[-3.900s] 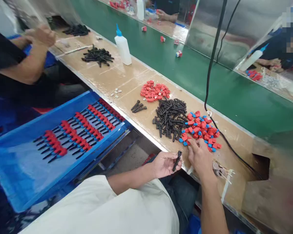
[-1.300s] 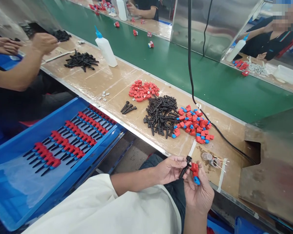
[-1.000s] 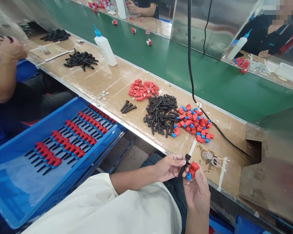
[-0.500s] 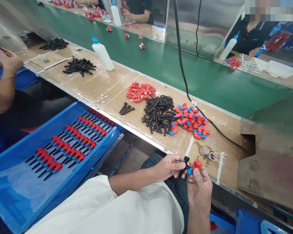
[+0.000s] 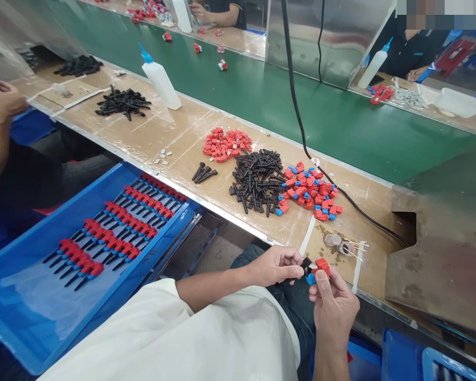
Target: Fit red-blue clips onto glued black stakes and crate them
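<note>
Two small plastic parts meet between the person's hands, just off the near edge of the surface (image 5: 174, 132): a black pin (image 5: 305, 262) and a red-and-blue cap (image 5: 318, 269). Both look light, stiff and smooth, small enough to slip out of a loose pinch, so the sound hold is at the pin's shank and on the cap's flat red sides. The left hand (image 5: 275, 265) is closed in a pinch on the pin, most of which it hides. The right hand (image 5: 333, 301) has thumb and forefinger clamped on the cap, the blue end at 9 o'clock against the pin's head; whether the two are already seated is hard to tell. At 12 o'clock from the hands lie a black pin heap (image 5: 257, 180) and a cap pile (image 5: 311, 190). At 9 o'clock, a blue tray (image 5: 31, 328) holds finished rows.
</note>
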Available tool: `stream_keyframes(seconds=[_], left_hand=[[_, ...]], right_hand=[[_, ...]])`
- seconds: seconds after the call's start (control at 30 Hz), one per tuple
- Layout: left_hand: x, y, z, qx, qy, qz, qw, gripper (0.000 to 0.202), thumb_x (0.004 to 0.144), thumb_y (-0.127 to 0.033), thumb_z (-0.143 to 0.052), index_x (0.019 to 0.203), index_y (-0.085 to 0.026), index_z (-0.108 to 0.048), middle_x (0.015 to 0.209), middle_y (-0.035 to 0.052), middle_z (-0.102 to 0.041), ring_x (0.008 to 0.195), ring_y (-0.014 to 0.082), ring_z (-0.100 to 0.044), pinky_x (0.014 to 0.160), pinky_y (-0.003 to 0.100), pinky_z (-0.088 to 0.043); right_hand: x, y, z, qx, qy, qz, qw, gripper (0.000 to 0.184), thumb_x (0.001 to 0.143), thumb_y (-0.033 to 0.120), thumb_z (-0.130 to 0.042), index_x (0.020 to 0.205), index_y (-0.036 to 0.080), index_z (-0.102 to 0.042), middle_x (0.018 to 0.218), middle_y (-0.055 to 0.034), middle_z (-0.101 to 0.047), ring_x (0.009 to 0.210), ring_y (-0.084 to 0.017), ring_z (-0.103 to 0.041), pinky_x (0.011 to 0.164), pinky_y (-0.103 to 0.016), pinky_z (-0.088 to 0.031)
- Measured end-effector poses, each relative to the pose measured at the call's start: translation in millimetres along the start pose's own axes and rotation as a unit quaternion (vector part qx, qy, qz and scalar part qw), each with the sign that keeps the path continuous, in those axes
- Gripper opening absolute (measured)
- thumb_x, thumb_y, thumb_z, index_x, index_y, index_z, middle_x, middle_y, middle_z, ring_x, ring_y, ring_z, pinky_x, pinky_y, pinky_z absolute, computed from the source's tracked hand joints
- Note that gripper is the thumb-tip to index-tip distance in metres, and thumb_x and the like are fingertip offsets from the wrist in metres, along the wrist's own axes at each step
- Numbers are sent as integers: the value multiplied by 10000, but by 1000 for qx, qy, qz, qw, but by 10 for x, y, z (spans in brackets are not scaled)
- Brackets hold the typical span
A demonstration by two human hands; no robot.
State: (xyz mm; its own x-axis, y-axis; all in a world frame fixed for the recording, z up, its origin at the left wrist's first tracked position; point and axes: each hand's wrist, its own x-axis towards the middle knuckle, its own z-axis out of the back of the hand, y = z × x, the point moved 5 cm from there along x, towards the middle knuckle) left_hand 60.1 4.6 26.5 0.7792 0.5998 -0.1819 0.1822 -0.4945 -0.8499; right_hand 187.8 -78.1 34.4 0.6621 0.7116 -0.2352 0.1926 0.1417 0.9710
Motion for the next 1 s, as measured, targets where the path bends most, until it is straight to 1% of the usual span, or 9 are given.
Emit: stream_keyframes(seconds=[0.2,0.43,0.67,0.73,0.8,0.83,0.9,0.97,1.0], left_hand=[[35,7,64,47,22,-8,999,558,695,-646,-778,792,-139,-567,670,-31,-546,569,87,-524,576,234,-435],[53,48,50,47,42,-6,998,559,714,-661,-756,789,-149,-546,655,-40,-521,572,86,-490,569,230,-407],[50,7,16,109,65,-37,991,535,767,-664,-698,780,-162,-514,653,-48,-482,596,87,-442,586,230,-375],[69,-40,31,133,58,-41,989,492,791,-624,-686,799,-160,-523,665,-43,-480,608,93,-440,587,229,-362],[100,-119,58,157,50,-38,986,431,815,-567,-664,830,-153,-548,687,-35,-490,630,98,-439,594,227,-352],[116,-171,65,170,54,-35,983,400,822,-539,-651,840,-149,-563,697,-31,-498,640,100,-439,599,226,-349],[135,-290,45,198,84,-28,976,350,826,-492,-623,839,-144,-587,701,-29,-510,644,101,-435,605,223,-347],[126,-407,-17,238,133,-22,962,316,830,-461,-592,797,-146,-590,670,-37,-504,625,99,-428,602,220,-344],[118,-464,-41,263,145,-27,953,314,841,-453,-570,760,-150,-582,645,-41,-494,618,101,-428,597,217,-342]], right_hand=[[-74,110,-21,-116,-13,89,989,409,732,500,-816,940,151,-774,787,-31,-667,474,-91,-546,413,-224,-496],[-140,13,-26,-93,-14,89,992,393,826,486,-741,1047,162,-758,1023,-74,-677,533,-69,-559,461,-208,-500],[-171,-113,-40,-68,-31,82,994,409,830,478,-746,1074,149,-739,975,-60,-661,526,-61,-550,457,-194,-491],[-115,-102,-33,-56,-8,73,996,424,845,495,-726,1079,141,-724,821,-32,-657,498,-77,-544,442,-202,-484],[-28,-37,-26,-72,54,71,993,457,877,516,-681,1143,145,-690,692,-5,-636,484,-108,-555,430,-219,-480],[11,30,-20,-104,93,85,987,486,875,518,-684,1198,156,-664,707,-11,-654,505,-124,-578,448,-234,-498],[38,236,0,-211,160,161,951,551,846,498,-731,1294,202,-609,904,-56,-715,618,-152,-643,560,-281,-562],[-42,479,4,-310,209,274,886,542,837,460,-758,1307,246,-592,1107,-85,-704,785,-180,-685,733,-329,-592],[-112,583,-5,-340,227,328,852,485,863,448,-734,1282,247,-597,1132,-89,-697,858,-195,-691,797,-343,-587]])
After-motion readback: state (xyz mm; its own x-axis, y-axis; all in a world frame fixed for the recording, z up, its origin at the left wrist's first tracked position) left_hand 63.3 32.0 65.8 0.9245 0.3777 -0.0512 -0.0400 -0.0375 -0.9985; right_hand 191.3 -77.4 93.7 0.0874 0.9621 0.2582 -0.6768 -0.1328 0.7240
